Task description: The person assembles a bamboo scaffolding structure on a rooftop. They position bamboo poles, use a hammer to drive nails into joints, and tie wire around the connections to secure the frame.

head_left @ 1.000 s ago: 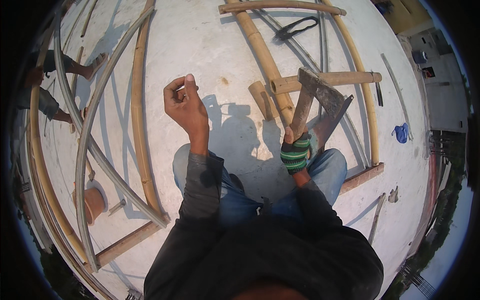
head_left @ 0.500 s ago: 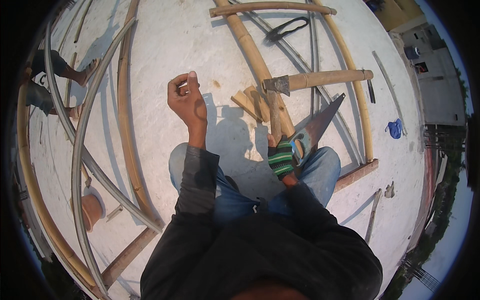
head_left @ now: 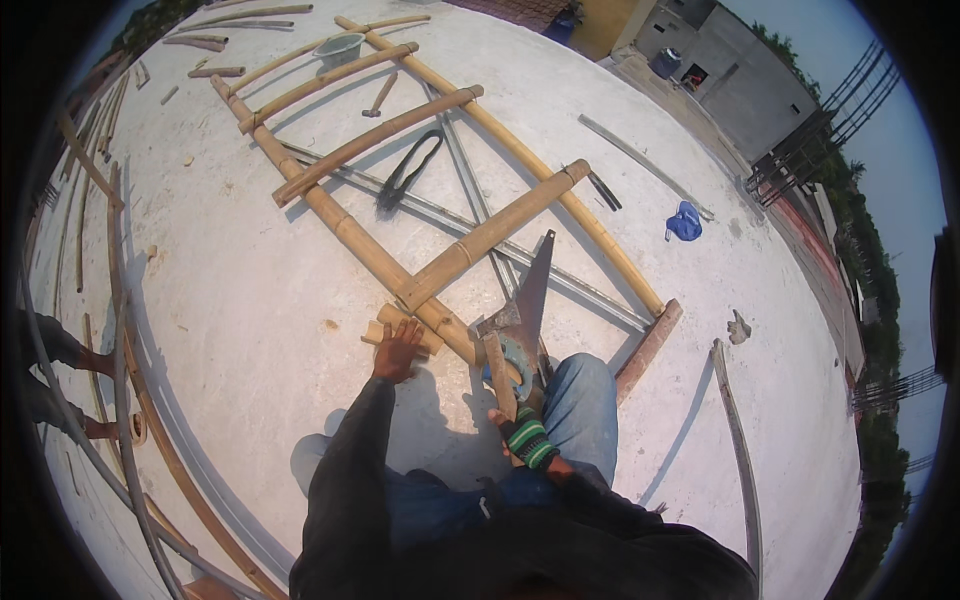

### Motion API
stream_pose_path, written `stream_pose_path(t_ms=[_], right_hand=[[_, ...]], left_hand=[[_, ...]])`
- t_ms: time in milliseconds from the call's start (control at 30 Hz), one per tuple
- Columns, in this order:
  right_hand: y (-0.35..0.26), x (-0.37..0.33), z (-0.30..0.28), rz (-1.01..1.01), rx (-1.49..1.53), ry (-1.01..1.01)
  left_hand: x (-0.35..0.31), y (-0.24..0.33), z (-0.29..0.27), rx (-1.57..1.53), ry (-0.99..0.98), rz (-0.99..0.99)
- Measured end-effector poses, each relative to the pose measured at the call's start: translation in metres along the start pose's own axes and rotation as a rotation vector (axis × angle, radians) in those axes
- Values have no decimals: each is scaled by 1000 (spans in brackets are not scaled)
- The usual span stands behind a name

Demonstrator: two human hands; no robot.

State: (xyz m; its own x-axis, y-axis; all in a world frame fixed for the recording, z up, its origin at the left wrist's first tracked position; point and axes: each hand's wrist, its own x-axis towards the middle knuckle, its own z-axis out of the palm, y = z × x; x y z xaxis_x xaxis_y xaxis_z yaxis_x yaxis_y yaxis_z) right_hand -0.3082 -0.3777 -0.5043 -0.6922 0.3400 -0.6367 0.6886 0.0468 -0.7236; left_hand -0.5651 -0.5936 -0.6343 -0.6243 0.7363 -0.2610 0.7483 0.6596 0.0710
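Note:
My left hand [head_left: 398, 352], bare with the fingers stretched out, rests at two short split pieces of bamboo [head_left: 427, 340] lying beside the near end of a long bamboo pole [head_left: 345, 228]. In a green and black striped fingerless glove, my right hand [head_left: 525, 438] is closed round the wooden handle of a hatchet [head_left: 500, 375]. Its dark metal head points away from me, near the pole's end. Partly behind the hatchet, a handsaw [head_left: 535, 280] leans by my right knee, blade tip up and away. A thick bamboo crosspiece [head_left: 490, 238] lies across the long pole.
Further bamboo crosspieces [head_left: 385, 142] bridge two long poles, with metal bars [head_left: 575, 285] beneath. A black bundle of strands [head_left: 405, 175], a hammer [head_left: 380, 97] and a basin [head_left: 338, 48] lie farther off. Curved metal tubes [head_left: 90, 470] and another person's legs [head_left: 70, 385] are at left.
My left hand has come down from the air onto the split bamboo. My right hand has lowered the hatchet toward me, off the crosspiece. The view has tilted up and turned right.

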Motion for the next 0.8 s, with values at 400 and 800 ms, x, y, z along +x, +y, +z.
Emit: stream_pose_path(t_ms=[400, 800], right_hand=[[40, -28, -10, 4, 148, -6], [34, -27, -34, 3, 328, -85]], left_hand=[[39, -41, 0, 84, 61, 276], [-46, -38, -33, -139, -302, 131]])
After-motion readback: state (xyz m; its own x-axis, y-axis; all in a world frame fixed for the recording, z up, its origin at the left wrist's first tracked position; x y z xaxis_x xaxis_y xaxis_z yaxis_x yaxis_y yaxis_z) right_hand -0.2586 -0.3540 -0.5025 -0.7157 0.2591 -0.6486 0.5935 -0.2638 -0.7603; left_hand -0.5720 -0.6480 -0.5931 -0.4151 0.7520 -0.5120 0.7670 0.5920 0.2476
